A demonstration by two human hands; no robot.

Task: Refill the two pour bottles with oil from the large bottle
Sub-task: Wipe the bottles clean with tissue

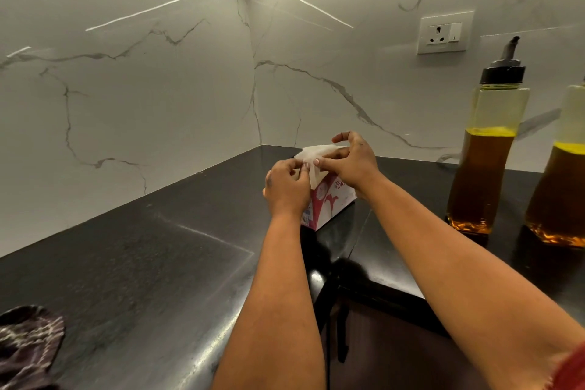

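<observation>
Two clear pour bottles with amber oil stand on the black counter at the right: one [484,168] with a black cap and spout, filled a little over halfway, and a second [560,193] cut off by the frame edge. My left hand [286,188] and my right hand [349,161] both pinch a white tissue [311,157] sticking out of a red and white tissue box [329,203] in the counter's corner. The large bottle is not in view.
The black stone counter [142,263] runs along marble walls that meet in a corner. A power socket [444,32] sits on the right wall above the bottles. A dark patterned cloth [28,345] lies at the lower left. The counter's front edge drops off near the bottom centre.
</observation>
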